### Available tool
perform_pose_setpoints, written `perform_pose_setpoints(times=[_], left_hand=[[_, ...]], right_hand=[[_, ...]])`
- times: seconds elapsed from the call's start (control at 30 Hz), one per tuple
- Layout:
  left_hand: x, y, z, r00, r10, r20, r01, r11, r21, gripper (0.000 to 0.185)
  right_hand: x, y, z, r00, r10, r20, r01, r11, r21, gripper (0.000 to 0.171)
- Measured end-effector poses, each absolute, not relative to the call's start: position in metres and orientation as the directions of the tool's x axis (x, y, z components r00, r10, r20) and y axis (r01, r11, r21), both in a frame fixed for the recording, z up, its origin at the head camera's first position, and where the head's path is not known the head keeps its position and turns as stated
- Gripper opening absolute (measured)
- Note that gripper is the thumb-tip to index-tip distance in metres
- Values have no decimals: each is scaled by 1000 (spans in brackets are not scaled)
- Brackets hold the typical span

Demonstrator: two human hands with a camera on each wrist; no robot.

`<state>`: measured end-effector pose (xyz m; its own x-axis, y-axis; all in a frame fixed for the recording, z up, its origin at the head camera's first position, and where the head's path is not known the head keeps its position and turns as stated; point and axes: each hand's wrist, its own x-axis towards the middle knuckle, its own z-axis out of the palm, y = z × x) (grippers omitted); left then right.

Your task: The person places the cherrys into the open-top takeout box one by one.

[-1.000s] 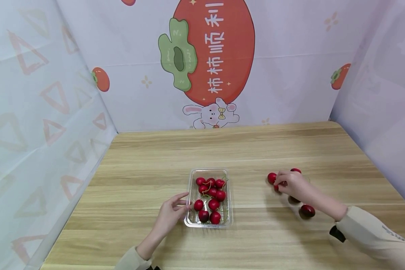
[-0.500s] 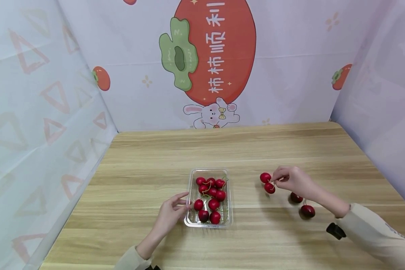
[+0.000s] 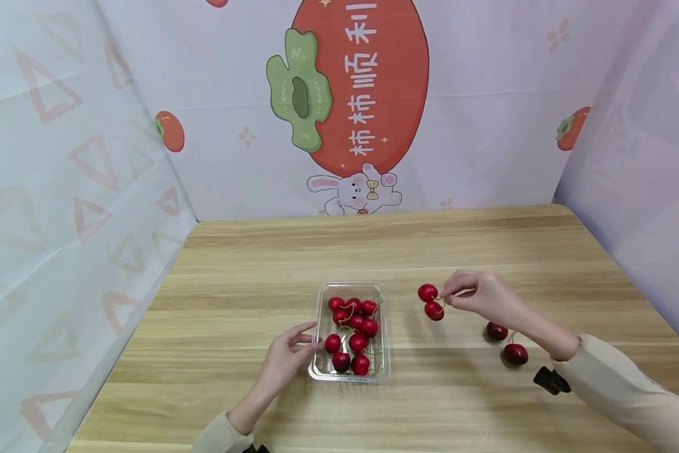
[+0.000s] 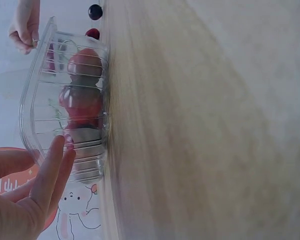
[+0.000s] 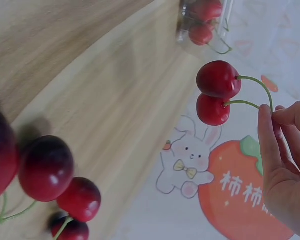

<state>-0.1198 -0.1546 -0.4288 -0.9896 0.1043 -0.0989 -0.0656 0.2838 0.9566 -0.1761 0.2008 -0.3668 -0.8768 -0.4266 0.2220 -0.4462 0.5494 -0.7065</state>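
Observation:
A clear plastic tray [image 3: 320, 371] [image 4: 35, 100] sits on the wooden table [image 3: 260, 283] with several red cherries [image 3: 357, 343] in it. My left hand [image 3: 285, 355] [image 4: 30, 190] rests with straight fingers against the tray's left wall. My right hand [image 3: 481, 296] [image 5: 285, 160] pinches the stems of a pair of cherries [image 3: 431, 301] [image 5: 217, 92] and holds them in the air, right of the tray. Two darker cherries [image 3: 506, 343] lie on the table under my right forearm; the right wrist view shows several cherries [image 5: 45, 167] there.
Printed cloth walls close the table on the left, back and right. A black wrist strap [image 3: 550, 380] shows at my right sleeve. Bare wood lies between the tray and the loose cherries.
My right hand lifted the cherry pair off the table and carried it left toward the tray. The left hand stayed at the tray.

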Motion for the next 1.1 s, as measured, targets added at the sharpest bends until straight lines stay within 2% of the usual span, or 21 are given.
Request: perform_pose_setpoints(times=[0.43,0.87,1.1], left_hand=[[-120,-155,-429,-991,101,-89,-55,296,953,41],[-120,-155,-429,-991,105,-84,-51,282,958,41],[-119,-155,-429,-991,102,-87,-56,277,959,41]], right_hand=[[-175,172,-355,-822,-487,294,-511,407,-757,17],[-172,145,-357,-781,-576,243,-472,288,-833,14],[-169,132,-361,-765,-603,224,-461,271,-845,14]])
